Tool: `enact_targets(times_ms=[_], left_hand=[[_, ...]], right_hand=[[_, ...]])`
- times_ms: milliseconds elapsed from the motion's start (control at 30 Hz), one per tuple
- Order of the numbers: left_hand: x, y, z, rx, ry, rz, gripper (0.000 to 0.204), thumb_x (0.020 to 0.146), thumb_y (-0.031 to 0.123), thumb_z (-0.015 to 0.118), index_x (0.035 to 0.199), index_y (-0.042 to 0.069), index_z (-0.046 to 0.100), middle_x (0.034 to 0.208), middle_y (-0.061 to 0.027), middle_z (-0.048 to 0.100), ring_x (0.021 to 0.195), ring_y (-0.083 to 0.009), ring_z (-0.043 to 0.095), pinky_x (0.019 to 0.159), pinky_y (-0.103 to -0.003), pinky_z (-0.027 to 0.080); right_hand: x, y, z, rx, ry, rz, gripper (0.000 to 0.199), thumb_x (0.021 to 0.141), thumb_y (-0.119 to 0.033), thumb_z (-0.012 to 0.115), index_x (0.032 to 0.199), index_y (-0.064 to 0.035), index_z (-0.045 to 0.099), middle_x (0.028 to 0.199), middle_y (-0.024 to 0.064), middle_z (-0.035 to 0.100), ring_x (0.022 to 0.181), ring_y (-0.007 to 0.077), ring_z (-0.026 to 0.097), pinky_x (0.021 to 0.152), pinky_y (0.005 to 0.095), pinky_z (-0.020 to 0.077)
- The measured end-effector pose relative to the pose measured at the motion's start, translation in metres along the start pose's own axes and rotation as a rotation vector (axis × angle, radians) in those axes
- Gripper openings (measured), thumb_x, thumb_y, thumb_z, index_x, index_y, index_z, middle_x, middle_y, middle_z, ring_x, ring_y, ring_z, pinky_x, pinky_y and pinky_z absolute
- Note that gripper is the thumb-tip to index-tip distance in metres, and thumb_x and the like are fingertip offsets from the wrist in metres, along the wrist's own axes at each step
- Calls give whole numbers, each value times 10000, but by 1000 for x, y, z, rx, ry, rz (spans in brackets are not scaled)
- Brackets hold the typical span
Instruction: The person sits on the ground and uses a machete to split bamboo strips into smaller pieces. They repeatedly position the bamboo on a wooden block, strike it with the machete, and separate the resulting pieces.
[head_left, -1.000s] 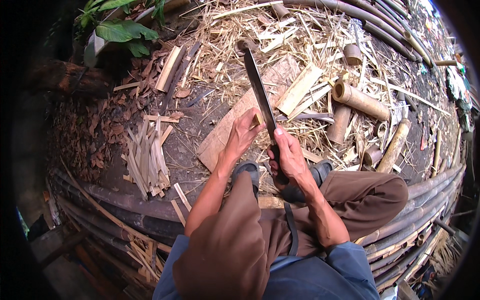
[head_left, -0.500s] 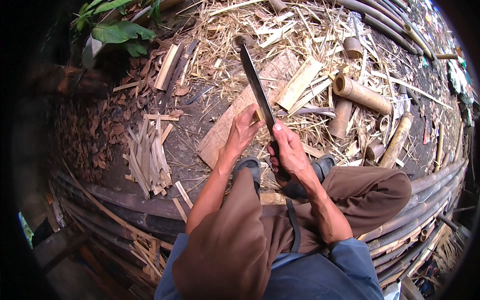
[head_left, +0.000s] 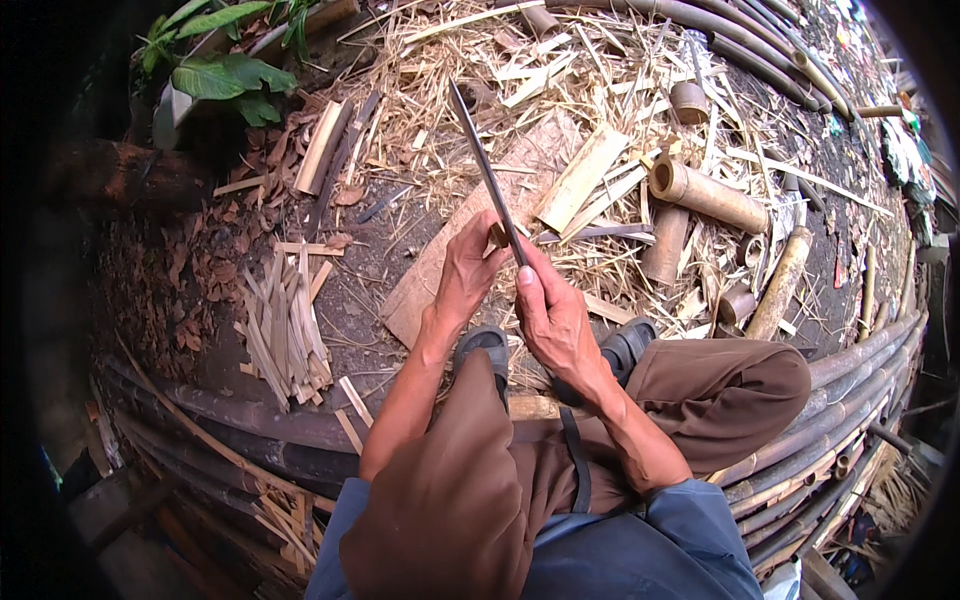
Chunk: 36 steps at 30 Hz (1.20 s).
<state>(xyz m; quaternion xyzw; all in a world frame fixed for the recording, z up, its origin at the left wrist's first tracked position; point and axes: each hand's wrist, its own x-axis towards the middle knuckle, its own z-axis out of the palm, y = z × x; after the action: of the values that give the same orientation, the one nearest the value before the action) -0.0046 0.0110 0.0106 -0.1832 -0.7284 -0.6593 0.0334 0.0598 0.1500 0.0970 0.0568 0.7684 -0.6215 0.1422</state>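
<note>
Blade [head_left: 480,165] raised steeper, right hand [head_left: 556,322] gripping, left hand [head_left: 470,272] apparently pinching bamboo piece [head_left: 497,234]

left hand [head_left: 468,268]: fingers curled, pinching | right hand [head_left: 552,318]: fist closed, thumb up

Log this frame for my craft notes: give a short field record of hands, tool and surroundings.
right hand: grips the knife handle, blade pointing away
left hand: holds a small bamboo piece against the blade
board: flat on the ground under the hands
strips: piled to the left
tubes: cut sections lying to the right
ground: straw and shavings
</note>
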Motion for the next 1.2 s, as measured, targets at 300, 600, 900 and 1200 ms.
enact_targets(times_ms=[300, 600, 900, 1200], left_hand=[[-12, 1, -8, 338, -45, -93, 449, 813, 0, 637, 1236, 32, 491, 1003, -171, 569, 921, -331, 592, 823, -407, 480], [-37, 38, -13, 211, 307, -440, 369, 1040, 322, 412, 872, 2, 491, 650, -86, 533, 578, -274, 535, 582, -368, 473], [-39, 29, -14, 497, 332, -357, 378, 1052, 305, 378, 871, -6, 492, 601, -127, 530, 526, -216, 572, 501, -365, 444], [-30, 32, -26, 422, 371, -410, 371, 1057, 304, 354, 877, 14, 498, 605, -117, 533, 530, -206, 566, 511, -378, 442]], right_hand=[[-2, 0, -1, -92, -9, -8, 447, 1002, -211, 457, 1431, -94, 407, 1036, 306, 631, 922, 430, 665, 776, 440, 506], [10, 38, 24, -146, -5, -59, 270, 981, -260, 513, 1113, -25, 522, 674, 273, 590, 705, 462, 631, 611, 498, 468], [27, 156, 41, -233, 53, 50, 355, 992, -300, 483, 882, 21, 587, 684, 284, 563, 675, 481, 576, 595, 500, 433], [4, 169, 41, -155, 54, 27, 396, 992, -342, 491, 870, 17, 604, 715, 284, 568, 686, 470, 572, 655, 521, 440]])
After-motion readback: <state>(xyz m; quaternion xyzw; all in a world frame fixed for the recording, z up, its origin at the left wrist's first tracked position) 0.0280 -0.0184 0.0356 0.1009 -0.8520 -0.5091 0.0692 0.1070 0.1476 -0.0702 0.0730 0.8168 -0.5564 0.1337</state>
